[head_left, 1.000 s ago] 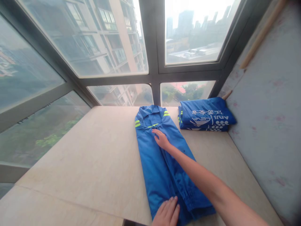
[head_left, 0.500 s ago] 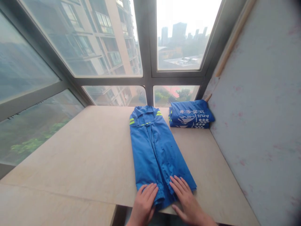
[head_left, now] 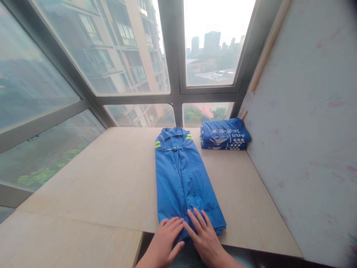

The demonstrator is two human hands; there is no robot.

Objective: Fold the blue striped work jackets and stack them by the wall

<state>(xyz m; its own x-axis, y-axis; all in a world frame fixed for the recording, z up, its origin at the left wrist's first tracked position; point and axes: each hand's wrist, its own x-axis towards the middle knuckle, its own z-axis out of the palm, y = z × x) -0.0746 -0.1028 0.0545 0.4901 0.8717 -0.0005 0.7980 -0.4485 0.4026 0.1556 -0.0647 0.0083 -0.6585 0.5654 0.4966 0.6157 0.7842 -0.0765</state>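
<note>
A blue jacket (head_left: 181, 175) with yellow-green stripes at the shoulders lies folded lengthwise, its collar towards the window and its lower end at the table's near edge. My left hand (head_left: 169, 238) rests on the lower left end, fingers extended over the cloth and thumb apart. Just beside it, my right hand (head_left: 203, 232) lies flat on the lower middle of the jacket with its fingers spread. The two hands' fingertips nearly meet. Part of the hem is hidden under the hands.
Folded blue garments (head_left: 224, 134) with white lettering are stacked at the back right against the wall (head_left: 306, 141). The pale tabletop (head_left: 117, 178) ends in a near edge with a gap below. Grey-framed windows (head_left: 174, 98) stand behind and to the left.
My right hand has moved left across the jacket's lower end, closer to my left hand. The sleeve cuffs seen before are now covered or tucked from sight. The view has shifted slightly.
</note>
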